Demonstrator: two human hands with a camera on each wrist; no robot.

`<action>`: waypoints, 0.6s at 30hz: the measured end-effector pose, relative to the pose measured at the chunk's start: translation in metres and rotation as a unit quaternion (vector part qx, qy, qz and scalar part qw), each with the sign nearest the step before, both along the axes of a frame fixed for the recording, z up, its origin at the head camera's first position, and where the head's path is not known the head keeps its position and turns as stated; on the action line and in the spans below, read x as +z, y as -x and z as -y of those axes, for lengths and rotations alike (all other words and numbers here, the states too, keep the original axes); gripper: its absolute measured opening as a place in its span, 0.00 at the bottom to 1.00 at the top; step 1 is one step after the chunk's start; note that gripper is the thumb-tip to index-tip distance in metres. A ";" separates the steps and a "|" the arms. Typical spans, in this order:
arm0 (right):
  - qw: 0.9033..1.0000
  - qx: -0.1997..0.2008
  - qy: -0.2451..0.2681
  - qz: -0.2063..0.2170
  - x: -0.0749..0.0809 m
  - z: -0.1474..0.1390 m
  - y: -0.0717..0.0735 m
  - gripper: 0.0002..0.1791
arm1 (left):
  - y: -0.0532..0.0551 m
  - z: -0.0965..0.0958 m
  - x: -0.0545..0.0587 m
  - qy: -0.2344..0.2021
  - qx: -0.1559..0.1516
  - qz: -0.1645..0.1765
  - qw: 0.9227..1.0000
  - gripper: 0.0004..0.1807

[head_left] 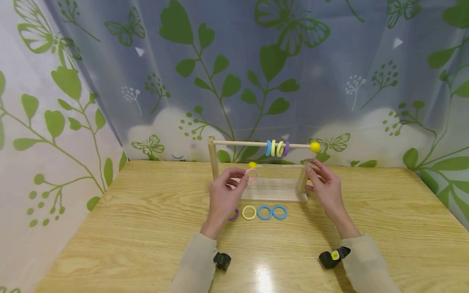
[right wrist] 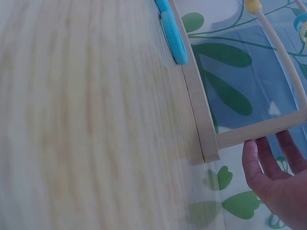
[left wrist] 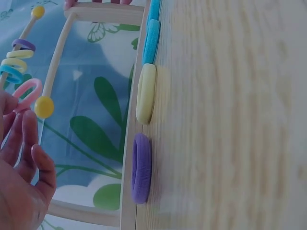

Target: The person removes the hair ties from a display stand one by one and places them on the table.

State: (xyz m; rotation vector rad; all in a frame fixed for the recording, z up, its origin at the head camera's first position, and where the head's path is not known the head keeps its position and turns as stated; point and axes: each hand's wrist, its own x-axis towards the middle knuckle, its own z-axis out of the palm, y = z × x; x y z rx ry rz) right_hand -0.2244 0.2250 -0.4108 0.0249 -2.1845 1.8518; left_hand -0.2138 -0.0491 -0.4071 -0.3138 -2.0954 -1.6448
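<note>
My left hand [head_left: 228, 189] pinches a pink ring [head_left: 251, 175] between thumb and fingertips. The ring is close to the yellow ball [left wrist: 44, 107] on the free end of the wooden rack's lower rod [left wrist: 58, 55]; whether they touch I cannot tell. My right hand [head_left: 326, 185] holds the right post [head_left: 303, 179] of the rack near its top, its fingertips against the wood in the right wrist view. On the upper rod [head_left: 238, 143] hang a blue ring [head_left: 268, 148], two pale yellow rings [head_left: 273, 148] and a purple ring [head_left: 286, 148].
In front of the rack's base [head_left: 275, 195] lie a purple ring [left wrist: 141, 168], partly hidden by my left hand in the head view, a yellow ring [head_left: 249, 206] and two blue rings [head_left: 264, 206]. Behind the wooden table [head_left: 146, 228] hangs a patterned curtain [head_left: 227, 118].
</note>
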 end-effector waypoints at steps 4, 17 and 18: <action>1.000 0.001 0.003 -0.002 0.000 0.000 0.000 0.27 | -0.001 -0.002 0.000 0.002 -0.018 0.001 1.000 0.05; 1.000 0.006 0.001 -0.002 -0.001 -0.001 -0.001 0.28 | -0.005 -0.014 -0.002 0.009 -0.065 0.024 0.998 0.05; 1.000 0.006 0.001 -0.002 -0.001 -0.001 -0.001 0.28 | -0.005 -0.015 -0.002 0.010 -0.066 0.023 0.997 0.05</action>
